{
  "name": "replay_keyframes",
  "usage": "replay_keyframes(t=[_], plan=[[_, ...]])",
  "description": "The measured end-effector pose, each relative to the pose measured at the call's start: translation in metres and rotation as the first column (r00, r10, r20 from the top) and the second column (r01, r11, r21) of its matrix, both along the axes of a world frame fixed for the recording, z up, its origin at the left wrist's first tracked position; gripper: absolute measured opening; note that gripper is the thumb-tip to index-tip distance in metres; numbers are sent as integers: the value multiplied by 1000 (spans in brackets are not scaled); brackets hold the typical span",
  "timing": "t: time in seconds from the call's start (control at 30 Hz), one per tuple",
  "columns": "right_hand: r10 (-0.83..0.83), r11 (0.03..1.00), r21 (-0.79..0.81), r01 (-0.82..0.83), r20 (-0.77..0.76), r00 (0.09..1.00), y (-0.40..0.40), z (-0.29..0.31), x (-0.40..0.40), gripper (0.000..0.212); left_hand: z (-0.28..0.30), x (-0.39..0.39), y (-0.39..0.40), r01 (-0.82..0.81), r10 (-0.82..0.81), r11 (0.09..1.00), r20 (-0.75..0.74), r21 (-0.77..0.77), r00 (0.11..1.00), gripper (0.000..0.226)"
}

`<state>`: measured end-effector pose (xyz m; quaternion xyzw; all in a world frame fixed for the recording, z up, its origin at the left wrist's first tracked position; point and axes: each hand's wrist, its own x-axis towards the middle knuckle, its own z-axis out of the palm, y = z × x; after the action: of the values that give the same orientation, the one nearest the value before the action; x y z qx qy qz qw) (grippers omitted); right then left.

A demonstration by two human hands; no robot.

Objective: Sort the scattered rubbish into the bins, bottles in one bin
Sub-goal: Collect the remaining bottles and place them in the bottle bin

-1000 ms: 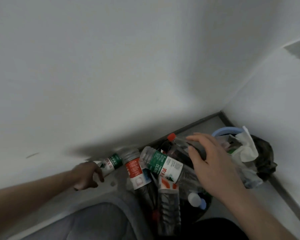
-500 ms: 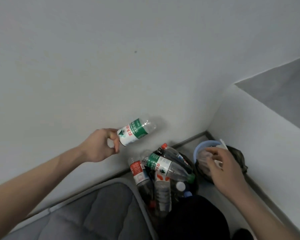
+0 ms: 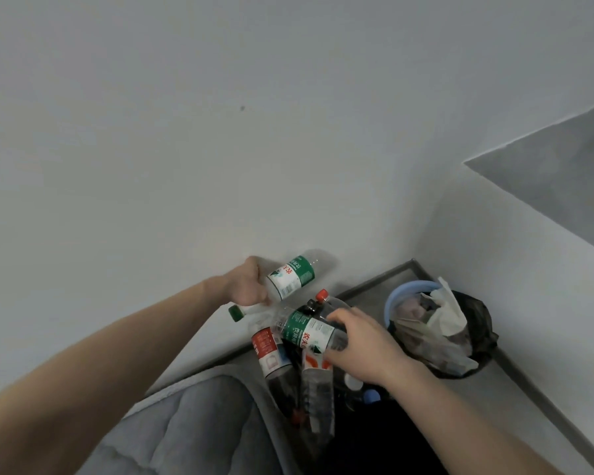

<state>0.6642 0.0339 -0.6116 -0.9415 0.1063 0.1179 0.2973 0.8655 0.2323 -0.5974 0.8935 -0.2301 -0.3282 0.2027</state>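
Left hand point(image 3: 246, 286) grip clenched on clear green-label plastic bottle point(image 3: 288, 277), above overfull dark bottle bin point(image 3: 309, 389). Right hand point(image 3: 354, 341) grasping another green-label bottle point(image 3: 306, 332) atop the pile. Risk: added bottle rolls off onto floor.

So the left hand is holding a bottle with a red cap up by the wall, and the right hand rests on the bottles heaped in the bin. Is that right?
Not quite: the bottle in the left hand has a green cap, as the head view shows. The red cap belongs to another bottle in the heap. The rest holds: it is held up by the wall, and the right hand rests on the bottles heaped in the bin.
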Motion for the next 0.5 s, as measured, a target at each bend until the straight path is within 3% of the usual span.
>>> replay_keyframes(t=[0.1, 0.37, 0.5], plan=[[30, 993, -111, -34, -38, 999, 9, -20, 11, 64, -16, -4, -4, -126, 127, 992, -40, 29, 991, 84], [46, 966, -247, -76, -126, 991, 12, -36, 16, 61, -34, -23, -5, -150, 150, 989, 0, 9, 989, 71], [6, 967, -251, -50, -171, 985, 12, -32, 10, 61, -45, -38, -2, -192, 191, 980, 22, 56, 981, 77]])
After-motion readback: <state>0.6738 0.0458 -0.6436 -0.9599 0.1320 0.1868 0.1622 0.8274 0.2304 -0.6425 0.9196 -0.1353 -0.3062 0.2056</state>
